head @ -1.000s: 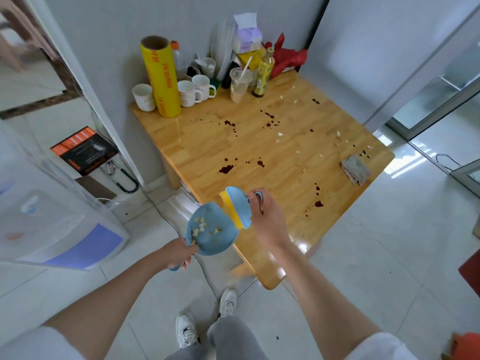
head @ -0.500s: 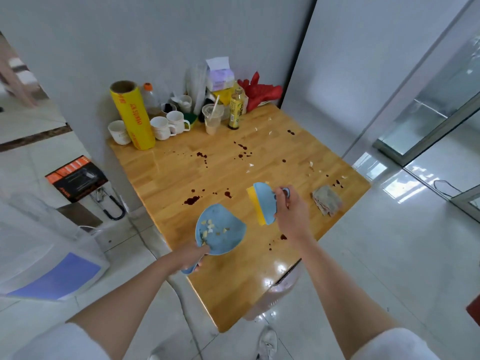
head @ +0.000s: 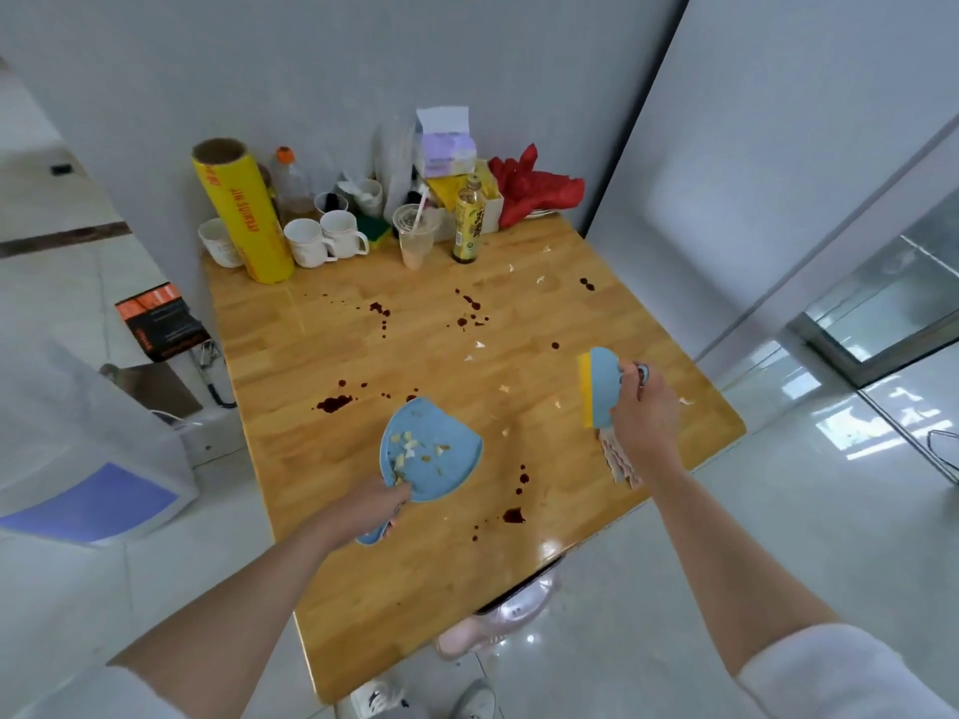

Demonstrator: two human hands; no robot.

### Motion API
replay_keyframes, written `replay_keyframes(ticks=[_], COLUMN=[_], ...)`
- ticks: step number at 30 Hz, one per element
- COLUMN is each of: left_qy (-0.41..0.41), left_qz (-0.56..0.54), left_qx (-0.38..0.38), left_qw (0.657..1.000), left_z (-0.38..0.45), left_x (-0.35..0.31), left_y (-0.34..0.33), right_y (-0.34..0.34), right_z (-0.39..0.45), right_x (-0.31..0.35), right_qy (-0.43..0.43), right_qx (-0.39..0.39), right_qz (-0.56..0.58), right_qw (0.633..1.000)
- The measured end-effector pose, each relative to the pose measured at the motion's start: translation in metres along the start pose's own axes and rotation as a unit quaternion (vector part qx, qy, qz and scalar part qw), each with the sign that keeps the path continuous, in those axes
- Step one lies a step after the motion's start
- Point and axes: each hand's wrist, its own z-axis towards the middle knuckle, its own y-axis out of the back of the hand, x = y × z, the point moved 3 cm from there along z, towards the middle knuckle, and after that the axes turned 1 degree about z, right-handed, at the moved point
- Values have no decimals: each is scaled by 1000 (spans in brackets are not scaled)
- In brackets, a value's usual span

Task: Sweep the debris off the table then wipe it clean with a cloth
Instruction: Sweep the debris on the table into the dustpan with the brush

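Near the front edge, a dustpan [head: 430, 451] already carrying scraps is gripped by its handle in the left hand [head: 371, 503], while a brush [head: 599, 389] is clasped in the right hand [head: 641, 417] just above what looks like the cloth [head: 617, 461], half hidden. White scraps [head: 506, 389] lie between and beyond them on the table [head: 415, 589], so the pan's lip is best pressed flat and the brush drawn leftward in short strokes, the far scraps [head: 542, 278] being gathered before any wiping.
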Motion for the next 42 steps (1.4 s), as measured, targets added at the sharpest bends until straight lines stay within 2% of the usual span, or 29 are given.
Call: replay_keyframes(ticks=[7, 15, 19, 23, 26, 32, 37, 42], left_qy=[-8, 28, 78, 133, 139, 120, 115, 97], left_qz=[2, -44, -74, -95, -112, -123, -108, -125], left_qx=[5, -60, -102, -127, -140, -133, -113, -112], left_qw=[1000, 997, 989, 978, 974, 976, 981, 981], left_z=[22, 38, 39, 42, 45, 54, 54, 49], left_x=[-21, -18, -16, -18, -20, -15, -3, 12], left_y=[-3, -12, -31, -49, -54, -50, -33, -17], right_y=[-3, -41, -72, -95, -114, -162, -159, -187], right_z=[22, 76, 109, 137, 140, 100, 118, 167], right_x=[-21, -62, -80, -88, -85, -51, -23, -10], right_qy=[0, 17, 39, 59, 63, 131, 145, 168], right_qx=[9, 126, 198, 235, 257, 319, 282, 264], right_qz=[-31, -53, -59, -96, -102, -91, -74, -135], right_qw=[999, 991, 978, 965, 959, 934, 946, 940])
